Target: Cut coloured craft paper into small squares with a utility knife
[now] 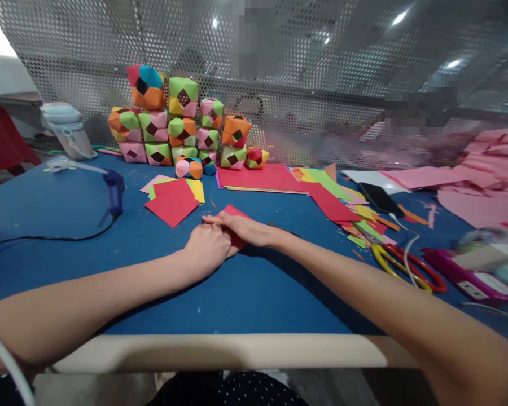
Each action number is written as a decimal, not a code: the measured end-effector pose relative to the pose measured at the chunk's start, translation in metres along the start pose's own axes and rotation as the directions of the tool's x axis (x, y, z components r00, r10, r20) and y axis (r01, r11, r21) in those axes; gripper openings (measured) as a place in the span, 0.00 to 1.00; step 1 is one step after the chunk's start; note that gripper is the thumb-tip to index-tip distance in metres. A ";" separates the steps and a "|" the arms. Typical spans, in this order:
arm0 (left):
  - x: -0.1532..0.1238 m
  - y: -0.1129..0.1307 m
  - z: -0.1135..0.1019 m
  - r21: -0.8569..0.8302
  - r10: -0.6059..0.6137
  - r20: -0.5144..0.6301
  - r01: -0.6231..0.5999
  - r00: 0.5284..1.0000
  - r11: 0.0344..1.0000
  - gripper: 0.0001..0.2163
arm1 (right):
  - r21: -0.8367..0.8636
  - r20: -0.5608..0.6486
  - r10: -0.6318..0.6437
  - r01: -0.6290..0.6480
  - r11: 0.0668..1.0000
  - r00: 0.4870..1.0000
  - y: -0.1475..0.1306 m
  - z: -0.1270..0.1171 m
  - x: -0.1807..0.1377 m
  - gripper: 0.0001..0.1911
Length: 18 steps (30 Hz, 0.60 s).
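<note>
A red sheet of paper [237,211] lies on the blue table, mostly covered by both hands. My left hand [208,248] is closed at the paper's left edge, its knuckles up and its fingertips hidden. Over the paper lies my right hand [250,230], its fingers stretched out flat and reaching across the fingers of the left. Just to the left is a small stack of coloured squares with a red square [173,202] on top. Behind the hands sits a pile of larger red sheets [258,177].
Folded paper balls [183,131] are stacked along the mesh screen. A blue glue gun [114,192] with its cord is at left, near a white bottle [70,132]. To the right are scissors [423,272], a phone [380,198], paper scraps, a purple box [469,276] and pink paper [491,169].
</note>
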<state>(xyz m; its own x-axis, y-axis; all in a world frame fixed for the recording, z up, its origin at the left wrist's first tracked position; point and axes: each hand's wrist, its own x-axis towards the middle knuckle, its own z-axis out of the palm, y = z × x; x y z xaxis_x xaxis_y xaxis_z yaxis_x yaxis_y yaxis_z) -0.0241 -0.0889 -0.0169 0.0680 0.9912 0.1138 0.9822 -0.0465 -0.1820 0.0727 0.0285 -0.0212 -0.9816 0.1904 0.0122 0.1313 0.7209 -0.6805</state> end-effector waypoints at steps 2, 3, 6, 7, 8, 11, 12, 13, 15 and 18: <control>-0.001 0.000 -0.001 -0.003 0.001 -0.001 -0.001 1.000 1.000 0.20 | -0.056 -0.027 0.027 -0.029 0.998 0.999 0.016 -0.003 -0.001 0.49; -0.002 0.000 -0.001 -0.004 0.003 -0.005 -0.003 1.000 1.000 0.21 | -0.080 -0.045 0.048 -0.052 0.995 0.998 0.023 -0.005 -0.003 0.50; -0.004 -0.001 -0.001 0.000 0.008 -0.022 -0.008 1.000 1.000 0.23 | -0.114 -0.099 0.119 -0.130 0.985 0.988 0.041 -0.015 -0.007 0.52; -0.004 -0.001 -0.001 0.003 0.010 -0.026 -0.009 1.000 1.000 0.23 | -0.117 -0.113 0.136 -0.149 0.982 0.984 0.045 -0.018 -0.007 0.52; -0.004 -0.001 -0.001 0.005 0.011 -0.027 -0.010 1.000 1.000 0.23 | -0.116 -0.125 0.150 -0.164 0.980 0.981 0.046 -0.021 -0.007 0.53; -0.005 -0.001 -0.002 0.013 0.005 -0.022 -0.005 1.000 1.000 0.22 | -0.090 -0.177 0.189 -0.207 0.974 0.966 0.041 -0.028 -0.006 0.50; -0.005 -0.002 -0.002 0.014 0.003 -0.021 -0.002 1.000 1.000 0.22 | -0.079 -0.205 0.201 -0.221 0.972 0.958 0.036 -0.027 -0.008 0.49; -0.005 -0.002 -0.002 0.014 0.001 -0.019 -0.001 1.000 1.000 0.22 | -0.071 -0.234 0.209 -0.231 0.970 0.949 0.029 -0.025 -0.011 0.49; -0.004 -0.002 -0.003 0.011 0.002 -0.009 -0.002 1.000 1.000 0.22 | -0.065 -0.275 0.201 -0.227 0.972 0.940 0.012 -0.014 -0.022 0.49; -0.003 -0.003 -0.004 0.002 0.013 0.015 -0.013 1.000 1.000 0.16 | -0.072 -0.201 0.126 -0.143 0.987 0.971 -0.011 0.012 -0.045 0.47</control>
<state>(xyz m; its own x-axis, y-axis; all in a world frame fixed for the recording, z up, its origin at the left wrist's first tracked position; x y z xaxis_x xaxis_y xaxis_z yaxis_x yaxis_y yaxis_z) -0.0262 -0.0923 -0.0128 0.0782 0.9923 0.0963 0.9809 -0.0593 -0.1855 0.1135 0.0039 -0.0228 -0.9093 0.4098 0.0730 0.2801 0.7321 -0.6210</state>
